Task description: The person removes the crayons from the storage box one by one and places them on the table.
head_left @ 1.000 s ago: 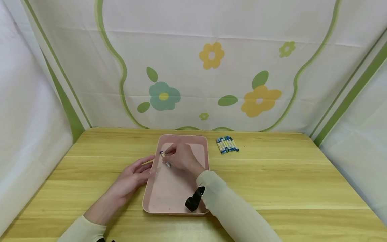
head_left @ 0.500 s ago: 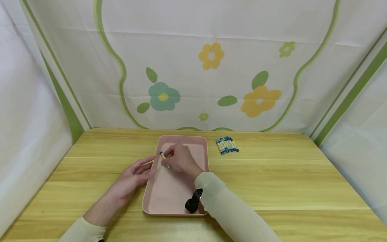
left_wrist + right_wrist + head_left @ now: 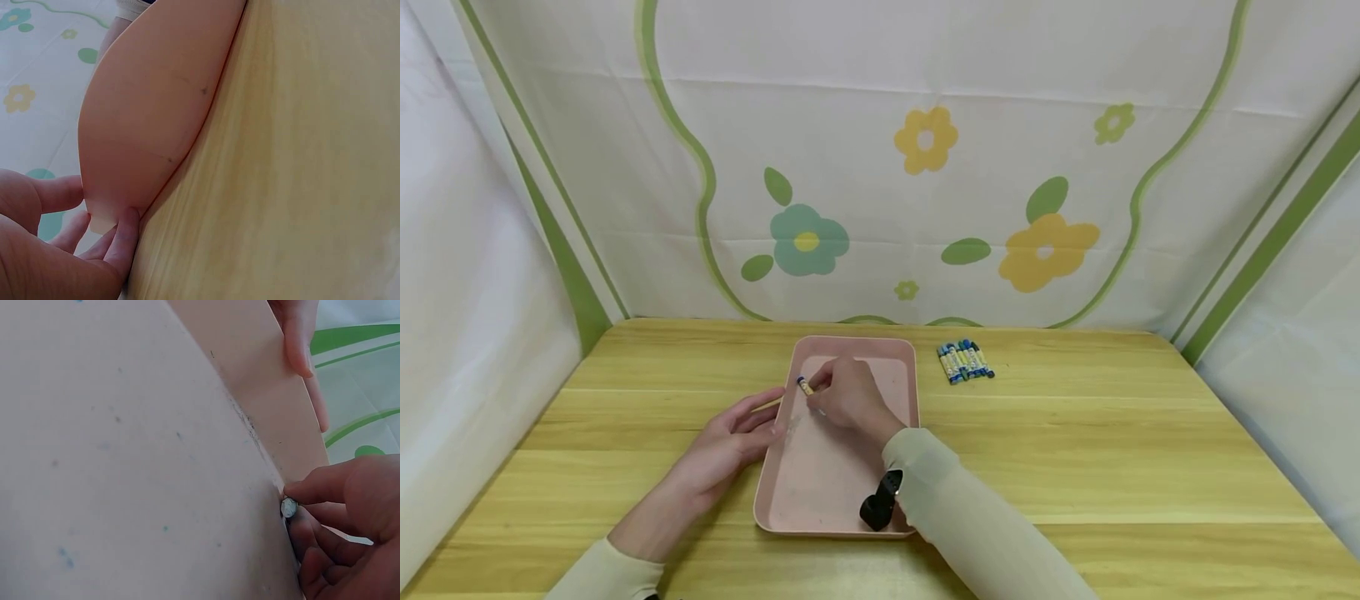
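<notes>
In the head view, my right hand [image 3: 852, 393] pinches a short crayon [image 3: 806, 386] with a yellow wrapper and a blue end, low inside the pink tray [image 3: 838, 492] near its left wall. The right wrist view shows the crayon's pale tip [image 3: 289, 507] between thumb and fingertips, close to where the tray's floor meets its wall. Dark smudges mark that seam. Along the tray's left side, my left hand [image 3: 730, 442] touches the outer wall with extended fingers. Its fingertips [image 3: 128, 225] rest against the pink wall in the left wrist view.
Several crayons [image 3: 965, 361] with yellow wrappers and blue or green ends lie in a row on the wooden table [image 3: 1075, 450], right of the tray. A white curtain with flowers [image 3: 880, 167] rises behind the table. A black wrist strap [image 3: 880, 504] hangs over the tray's front right corner.
My right fingers have shifted slightly on the crayon, and its pale end is now mostly hidden in the head view. The left hand and the tray have stayed put.
</notes>
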`<act>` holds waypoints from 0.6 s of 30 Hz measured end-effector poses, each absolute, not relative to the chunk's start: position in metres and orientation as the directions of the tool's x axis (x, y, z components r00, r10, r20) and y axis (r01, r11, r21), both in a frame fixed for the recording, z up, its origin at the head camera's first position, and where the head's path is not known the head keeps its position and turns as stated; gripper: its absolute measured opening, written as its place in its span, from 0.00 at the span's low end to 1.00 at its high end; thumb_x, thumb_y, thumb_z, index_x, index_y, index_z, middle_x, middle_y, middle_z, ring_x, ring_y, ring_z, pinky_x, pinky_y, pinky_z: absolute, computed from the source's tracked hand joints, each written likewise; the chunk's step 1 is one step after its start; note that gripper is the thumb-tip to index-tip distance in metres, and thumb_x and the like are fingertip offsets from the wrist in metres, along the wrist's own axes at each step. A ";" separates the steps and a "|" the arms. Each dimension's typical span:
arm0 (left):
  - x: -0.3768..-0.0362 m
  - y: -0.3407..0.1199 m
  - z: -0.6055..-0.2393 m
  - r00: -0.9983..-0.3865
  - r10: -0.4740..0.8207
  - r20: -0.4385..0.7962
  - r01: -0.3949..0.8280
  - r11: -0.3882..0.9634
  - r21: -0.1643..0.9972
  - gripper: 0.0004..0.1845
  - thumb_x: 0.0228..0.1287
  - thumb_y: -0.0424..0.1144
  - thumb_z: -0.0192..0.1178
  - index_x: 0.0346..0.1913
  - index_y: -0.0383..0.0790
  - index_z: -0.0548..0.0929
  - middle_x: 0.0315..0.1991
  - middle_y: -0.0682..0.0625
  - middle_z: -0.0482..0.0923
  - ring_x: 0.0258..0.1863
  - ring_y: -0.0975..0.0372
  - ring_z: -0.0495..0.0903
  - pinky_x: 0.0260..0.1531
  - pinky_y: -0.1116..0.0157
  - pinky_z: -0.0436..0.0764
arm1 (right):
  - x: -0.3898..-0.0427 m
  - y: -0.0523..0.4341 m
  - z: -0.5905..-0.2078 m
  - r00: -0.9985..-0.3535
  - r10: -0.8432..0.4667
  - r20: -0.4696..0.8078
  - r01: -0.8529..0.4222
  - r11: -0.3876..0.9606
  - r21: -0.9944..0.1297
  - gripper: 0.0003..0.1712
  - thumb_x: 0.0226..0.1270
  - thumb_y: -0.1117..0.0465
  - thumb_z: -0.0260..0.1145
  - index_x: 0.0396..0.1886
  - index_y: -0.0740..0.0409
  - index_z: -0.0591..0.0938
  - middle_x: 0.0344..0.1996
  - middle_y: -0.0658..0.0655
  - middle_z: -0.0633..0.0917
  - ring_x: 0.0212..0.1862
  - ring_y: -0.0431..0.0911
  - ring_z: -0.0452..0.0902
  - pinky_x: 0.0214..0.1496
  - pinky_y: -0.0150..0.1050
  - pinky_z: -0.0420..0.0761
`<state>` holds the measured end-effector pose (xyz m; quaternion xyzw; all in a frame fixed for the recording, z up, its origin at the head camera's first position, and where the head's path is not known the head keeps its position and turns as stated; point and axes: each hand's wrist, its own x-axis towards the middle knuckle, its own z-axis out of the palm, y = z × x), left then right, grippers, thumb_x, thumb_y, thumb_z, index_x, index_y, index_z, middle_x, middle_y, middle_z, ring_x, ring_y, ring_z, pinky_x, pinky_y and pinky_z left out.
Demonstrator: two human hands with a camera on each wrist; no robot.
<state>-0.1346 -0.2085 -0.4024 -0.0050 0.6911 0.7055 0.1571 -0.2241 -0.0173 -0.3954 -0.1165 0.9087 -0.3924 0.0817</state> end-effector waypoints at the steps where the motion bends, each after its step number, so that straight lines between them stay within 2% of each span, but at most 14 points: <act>1: -0.134 -0.208 -0.402 -0.950 0.216 -0.224 -0.229 0.004 0.974 0.36 0.79 0.36 0.60 0.83 0.38 0.59 0.82 0.34 0.60 0.71 0.62 0.75 0.60 0.72 0.81 | -0.224 -0.017 -0.395 -0.961 -0.271 -0.057 -0.145 0.667 -0.731 0.06 0.63 0.63 0.77 0.39 0.53 0.94 0.31 0.46 0.90 0.32 0.39 0.79 0.34 0.30 0.77; 7: -0.134 -0.208 -0.402 -0.950 0.214 -0.227 -0.232 0.002 0.973 0.36 0.79 0.36 0.60 0.84 0.38 0.59 0.82 0.34 0.61 0.71 0.62 0.75 0.60 0.72 0.81 | -0.223 -0.014 -0.393 -0.968 -0.247 -0.052 -0.128 0.656 -0.744 0.06 0.64 0.62 0.75 0.39 0.51 0.95 0.36 0.46 0.92 0.35 0.38 0.81 0.36 0.30 0.78; 13: -0.134 -0.208 -0.402 -0.950 0.214 -0.227 -0.231 0.006 0.973 0.36 0.79 0.36 0.60 0.84 0.39 0.60 0.82 0.35 0.61 0.72 0.62 0.74 0.60 0.72 0.81 | -0.225 -0.011 -0.390 -0.963 -0.268 -0.007 -0.165 0.613 -0.773 0.05 0.64 0.61 0.76 0.38 0.52 0.95 0.32 0.46 0.93 0.32 0.38 0.81 0.35 0.30 0.79; 18: -0.134 -0.208 -0.402 -0.951 0.212 -0.224 -0.229 0.002 0.973 0.36 0.78 0.36 0.60 0.84 0.39 0.60 0.82 0.35 0.61 0.70 0.64 0.75 0.61 0.72 0.81 | -0.224 -0.008 -0.385 -0.961 -0.277 0.018 -0.184 0.589 -0.787 0.06 0.66 0.60 0.75 0.39 0.53 0.95 0.34 0.47 0.93 0.33 0.39 0.82 0.36 0.31 0.80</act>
